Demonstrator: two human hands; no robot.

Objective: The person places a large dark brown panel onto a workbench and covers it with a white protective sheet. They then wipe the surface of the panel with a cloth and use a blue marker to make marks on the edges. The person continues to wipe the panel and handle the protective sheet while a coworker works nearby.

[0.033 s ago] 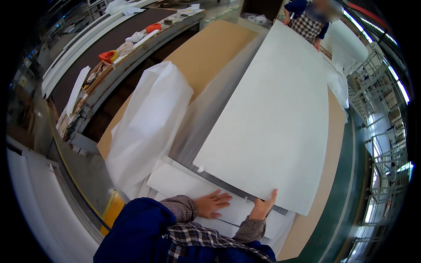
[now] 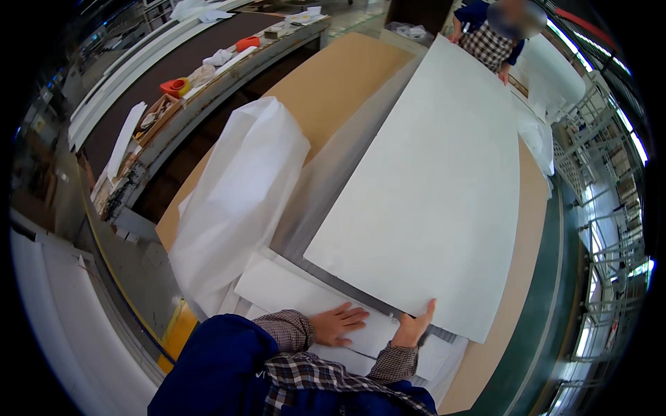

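Observation:
A large white panel (image 2: 430, 180) lies slanting away from me, its near edge just ahead of my hands. My right hand (image 2: 413, 327) grips that edge, thumb on top and fingers out of sight underneath. Flat on a white strip (image 2: 277, 286) in front of the panel rests my left hand (image 2: 340, 324), fingers spread and holding nothing. A dark gap separates the strip from the panel's edge. At the panel's far end, another person (image 2: 484, 41) in a checked apron has both hands at its edge.
Brown board (image 2: 347, 76) extends under and beyond the panel. Crumpled white wrapping sheet (image 2: 243, 166) lies to its left. A workbench (image 2: 236, 62) at far left carries tape and a tool box (image 2: 156, 118). Metal racks (image 2: 603, 159) line the right side.
The view has shifted very slightly. A small white bit at the panel's near left corner no longer shows. Both hands keep their places.

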